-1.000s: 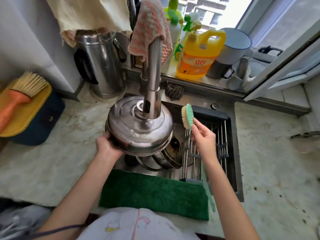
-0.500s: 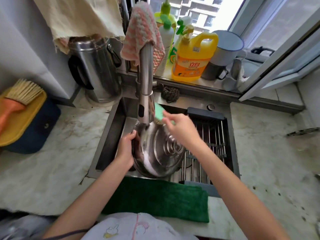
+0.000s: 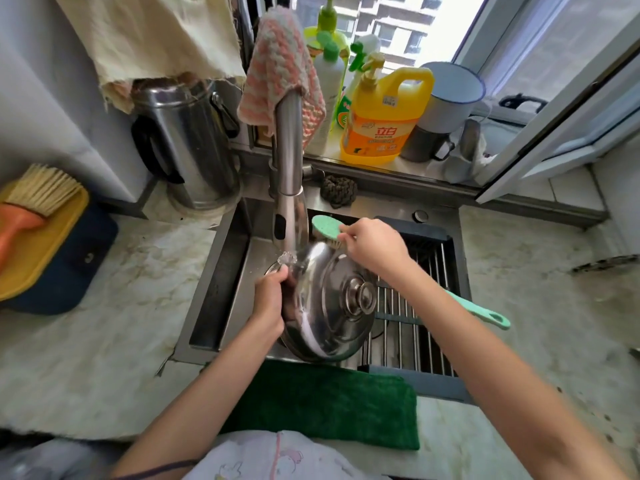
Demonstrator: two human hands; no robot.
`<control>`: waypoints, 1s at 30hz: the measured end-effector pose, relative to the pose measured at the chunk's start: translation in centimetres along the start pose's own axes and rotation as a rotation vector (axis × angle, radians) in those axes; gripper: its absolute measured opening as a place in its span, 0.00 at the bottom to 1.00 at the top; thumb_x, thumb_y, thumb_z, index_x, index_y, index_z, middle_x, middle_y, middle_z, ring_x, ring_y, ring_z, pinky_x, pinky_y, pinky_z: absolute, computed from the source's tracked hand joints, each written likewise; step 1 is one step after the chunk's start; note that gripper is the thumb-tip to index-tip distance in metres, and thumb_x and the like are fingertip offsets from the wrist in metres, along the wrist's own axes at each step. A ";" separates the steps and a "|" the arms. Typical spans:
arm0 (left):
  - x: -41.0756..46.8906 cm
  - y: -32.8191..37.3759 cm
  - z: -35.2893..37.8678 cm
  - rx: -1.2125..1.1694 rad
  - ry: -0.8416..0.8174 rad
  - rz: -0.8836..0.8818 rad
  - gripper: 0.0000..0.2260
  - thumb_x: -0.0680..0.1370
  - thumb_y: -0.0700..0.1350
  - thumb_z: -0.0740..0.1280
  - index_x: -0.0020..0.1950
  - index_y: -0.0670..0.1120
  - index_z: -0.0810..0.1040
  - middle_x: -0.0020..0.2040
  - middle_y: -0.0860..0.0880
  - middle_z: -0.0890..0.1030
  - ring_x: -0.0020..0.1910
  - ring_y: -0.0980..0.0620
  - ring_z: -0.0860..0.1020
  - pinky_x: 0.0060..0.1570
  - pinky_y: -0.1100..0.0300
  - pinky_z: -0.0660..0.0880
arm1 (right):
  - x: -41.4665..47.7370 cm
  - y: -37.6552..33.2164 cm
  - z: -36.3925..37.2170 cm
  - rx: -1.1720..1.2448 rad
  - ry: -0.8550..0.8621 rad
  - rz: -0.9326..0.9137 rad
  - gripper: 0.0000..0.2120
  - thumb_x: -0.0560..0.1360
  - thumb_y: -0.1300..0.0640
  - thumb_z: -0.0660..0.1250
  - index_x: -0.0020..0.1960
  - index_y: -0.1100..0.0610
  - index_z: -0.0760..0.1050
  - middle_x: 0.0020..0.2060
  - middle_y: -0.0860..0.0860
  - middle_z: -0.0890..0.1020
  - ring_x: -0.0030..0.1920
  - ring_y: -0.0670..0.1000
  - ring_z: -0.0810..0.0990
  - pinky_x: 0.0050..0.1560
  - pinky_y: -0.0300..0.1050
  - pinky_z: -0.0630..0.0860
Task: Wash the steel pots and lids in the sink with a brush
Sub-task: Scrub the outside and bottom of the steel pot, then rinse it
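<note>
Lid (image 3: 332, 306): polished steel, shallow dome with stepped rings and a round knob (image 3: 360, 297) at centre. It's tilted on edge low in the sink (image 3: 221, 289), dome facing the camera, beside the wire rack (image 3: 415, 327). Left hand (image 3: 268, 303) grips the lid's left rim with fingers curled over the edge, right where water from the brushed-steel faucet (image 3: 289, 161) splashes. Right hand (image 3: 374, 249) is clamped round the green plastic brush (image 3: 327, 226) just behind its oval head. Pale bristles press on the lid's top rim. The long flat handle runs back under the forearm and ends in a hanging hole over the rack. White foam streak along the lid's lower-left rim. Sink is a square stainless basin set in a mottled stone counter (image 3: 104, 341), with a fuzzy dark green cloth (image 3: 329, 407) draped on its front edge.

Vs 1 s ago: lid was raised flat against the faucet, brush upright and clear of it. Vs 0.5 s ago: lid in much the same spot, more of the brush head shows.
</note>
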State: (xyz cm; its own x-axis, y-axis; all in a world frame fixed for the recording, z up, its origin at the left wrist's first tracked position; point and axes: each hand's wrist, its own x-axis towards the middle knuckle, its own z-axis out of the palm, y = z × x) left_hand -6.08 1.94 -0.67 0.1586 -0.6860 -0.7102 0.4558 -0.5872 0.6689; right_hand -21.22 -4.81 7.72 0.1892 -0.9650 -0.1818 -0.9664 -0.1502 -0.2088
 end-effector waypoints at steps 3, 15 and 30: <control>0.0 0.0 0.0 0.014 -0.008 0.002 0.10 0.78 0.43 0.60 0.43 0.44 0.80 0.44 0.42 0.82 0.42 0.45 0.80 0.46 0.53 0.75 | -2.4 -1.6 0.8 0.041 -0.129 -0.231 0.14 0.78 0.50 0.61 0.63 0.44 0.76 0.50 0.49 0.84 0.44 0.51 0.81 0.42 0.46 0.77; 0.6 0.3 -0.1 -0.151 0.065 -0.122 0.15 0.80 0.44 0.56 0.34 0.46 0.73 0.37 0.45 0.78 0.38 0.48 0.76 0.41 0.57 0.73 | -2.4 -1.0 4.2 0.084 0.058 -0.063 0.18 0.81 0.50 0.56 0.70 0.48 0.70 0.50 0.55 0.83 0.50 0.59 0.80 0.44 0.51 0.75; 0.4 0.7 -1.0 -0.173 0.021 -0.119 0.12 0.80 0.43 0.57 0.42 0.43 0.78 0.40 0.44 0.80 0.40 0.46 0.78 0.40 0.56 0.74 | -5.0 -2.0 5.5 0.165 0.061 -0.189 0.18 0.80 0.47 0.58 0.70 0.43 0.69 0.45 0.54 0.84 0.45 0.58 0.81 0.41 0.51 0.77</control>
State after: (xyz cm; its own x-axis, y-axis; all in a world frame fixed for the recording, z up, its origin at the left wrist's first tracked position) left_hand -4.84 1.66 -0.67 0.1121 -0.6056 -0.7879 0.6155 -0.5802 0.5335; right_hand -19.31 1.45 3.79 0.3480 -0.9350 -0.0678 -0.8723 -0.2965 -0.3887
